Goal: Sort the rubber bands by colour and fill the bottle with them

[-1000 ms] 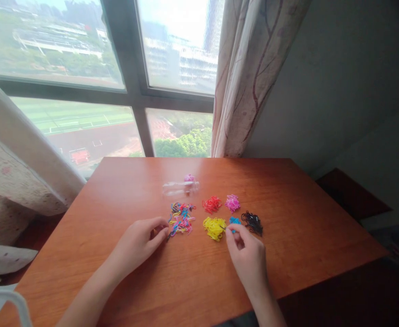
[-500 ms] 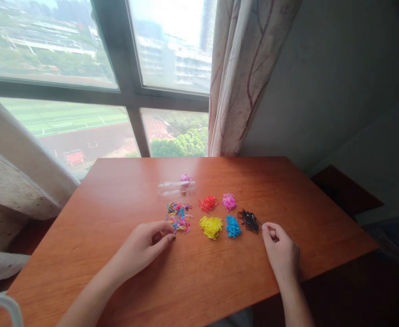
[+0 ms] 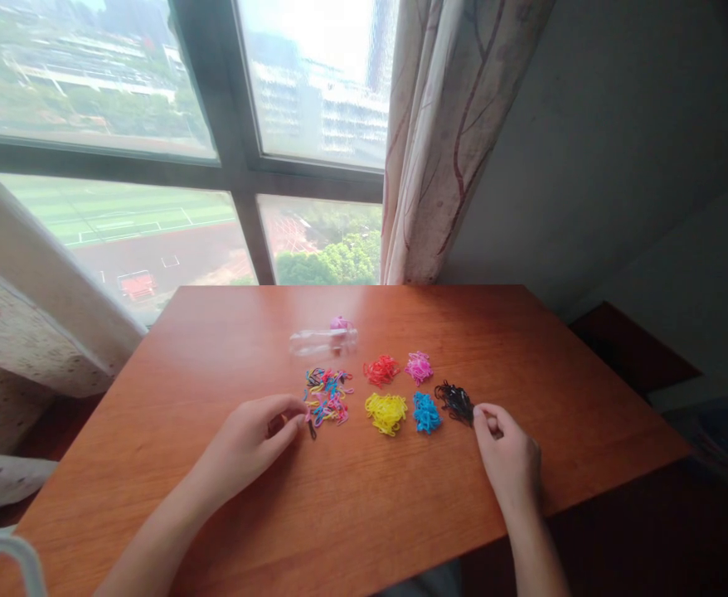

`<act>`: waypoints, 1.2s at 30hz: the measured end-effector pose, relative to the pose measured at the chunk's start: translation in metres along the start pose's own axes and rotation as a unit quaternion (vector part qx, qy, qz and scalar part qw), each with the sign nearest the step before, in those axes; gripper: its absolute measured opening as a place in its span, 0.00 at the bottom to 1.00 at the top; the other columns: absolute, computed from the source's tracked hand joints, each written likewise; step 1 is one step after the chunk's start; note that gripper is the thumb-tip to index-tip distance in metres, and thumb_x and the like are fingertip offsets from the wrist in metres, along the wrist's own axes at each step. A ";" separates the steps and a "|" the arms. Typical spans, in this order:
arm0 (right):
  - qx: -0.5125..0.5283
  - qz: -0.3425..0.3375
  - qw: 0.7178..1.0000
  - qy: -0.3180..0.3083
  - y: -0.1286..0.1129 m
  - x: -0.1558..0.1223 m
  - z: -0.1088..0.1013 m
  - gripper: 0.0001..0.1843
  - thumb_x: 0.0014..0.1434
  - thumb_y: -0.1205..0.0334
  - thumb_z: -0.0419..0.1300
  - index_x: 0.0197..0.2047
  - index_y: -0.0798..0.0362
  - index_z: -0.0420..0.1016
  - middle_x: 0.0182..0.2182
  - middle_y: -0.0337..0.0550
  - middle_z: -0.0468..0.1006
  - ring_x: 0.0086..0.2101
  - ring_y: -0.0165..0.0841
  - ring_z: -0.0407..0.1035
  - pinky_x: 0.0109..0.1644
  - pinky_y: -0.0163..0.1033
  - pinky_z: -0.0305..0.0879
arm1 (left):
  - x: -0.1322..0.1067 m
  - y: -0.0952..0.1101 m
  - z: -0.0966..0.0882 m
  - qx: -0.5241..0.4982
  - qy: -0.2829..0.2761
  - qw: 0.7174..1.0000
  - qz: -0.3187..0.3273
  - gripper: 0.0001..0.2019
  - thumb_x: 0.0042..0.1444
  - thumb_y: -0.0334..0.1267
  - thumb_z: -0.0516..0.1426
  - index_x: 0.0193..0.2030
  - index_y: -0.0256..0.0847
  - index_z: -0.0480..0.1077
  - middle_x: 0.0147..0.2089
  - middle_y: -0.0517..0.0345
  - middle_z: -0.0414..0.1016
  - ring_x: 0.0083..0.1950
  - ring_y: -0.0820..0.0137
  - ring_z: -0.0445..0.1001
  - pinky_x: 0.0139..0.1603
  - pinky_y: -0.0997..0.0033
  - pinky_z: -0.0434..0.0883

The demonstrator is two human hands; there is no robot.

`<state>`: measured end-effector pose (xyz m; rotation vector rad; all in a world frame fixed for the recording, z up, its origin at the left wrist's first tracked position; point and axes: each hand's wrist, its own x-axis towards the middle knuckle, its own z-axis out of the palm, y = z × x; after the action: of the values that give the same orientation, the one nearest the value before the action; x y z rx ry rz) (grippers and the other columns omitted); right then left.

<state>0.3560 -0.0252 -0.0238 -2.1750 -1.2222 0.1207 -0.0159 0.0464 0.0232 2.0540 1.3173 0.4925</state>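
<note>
My left hand is at the near left edge of a mixed pile of small coloured rubber bands. Its thumb and forefinger come together there; what is between them is too small to make out. A black band lies just beside these fingertips. At the near right edge of a heap of black rubber bands, my right hand pinches at a black band, its other fingers curled. Separate heaps of yellow bands, blue bands, red bands and pink bands lie between the hands.
A clear plastic container lies on its side behind the piles, with a pinkish-purple object at its right end. The brown wooden table meets a window and a curtain. A white curved rail stands at lower left.
My left hand has drawn back slightly to the left, uncovering the black band by the mixed pile. My right hand has moved a little left, up against the black heap.
</note>
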 end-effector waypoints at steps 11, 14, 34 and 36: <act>0.046 -0.056 0.997 0.033 -0.027 -0.012 -0.003 0.21 0.60 0.45 0.54 0.36 0.52 0.79 0.24 0.44 0.78 0.25 0.36 0.72 0.31 0.36 0.62 | 0.003 -0.004 0.005 0.024 0.045 0.999 0.005 0.10 0.59 0.39 0.53 0.40 0.40 0.75 0.32 0.60 0.70 0.28 0.73 0.67 0.31 0.75 0.65; 0.106 -0.120 0.987 -0.010 -0.056 -0.031 0.008 0.17 0.63 0.50 0.54 0.37 0.52 0.78 0.25 0.42 0.79 0.25 0.33 0.72 0.31 0.34 0.62 | 0.002 -0.008 0.005 0.032 0.051 0.998 0.009 0.10 0.59 0.36 0.52 0.40 0.40 0.75 0.29 0.61 0.68 0.28 0.72 0.67 0.31 0.75 0.64; 0.126 -0.295 0.922 -0.219 -0.147 -0.090 0.062 0.06 0.59 0.70 0.58 0.37 0.48 0.72 0.32 0.37 0.75 0.33 0.32 0.69 0.38 0.35 0.56 | -0.001 -0.006 0.007 0.059 0.036 0.998 0.012 0.10 0.63 0.37 0.51 0.39 0.42 0.74 0.34 0.60 0.71 0.31 0.72 0.69 0.33 0.75 0.63; 0.151 -0.290 0.919 -0.221 -0.146 -0.089 0.062 0.08 0.58 0.71 0.59 0.39 0.48 0.73 0.34 0.38 0.75 0.35 0.33 0.69 0.40 0.35 0.58 | -0.001 -0.007 0.007 0.059 0.039 0.998 0.005 0.09 0.62 0.38 0.51 0.40 0.43 0.73 0.33 0.60 0.71 0.31 0.72 0.69 0.34 0.75 0.64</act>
<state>0.1752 -0.0121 -0.0104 -1.4833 -1.9110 0.5313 -0.0162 0.0453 0.0133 2.1569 1.4129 0.5147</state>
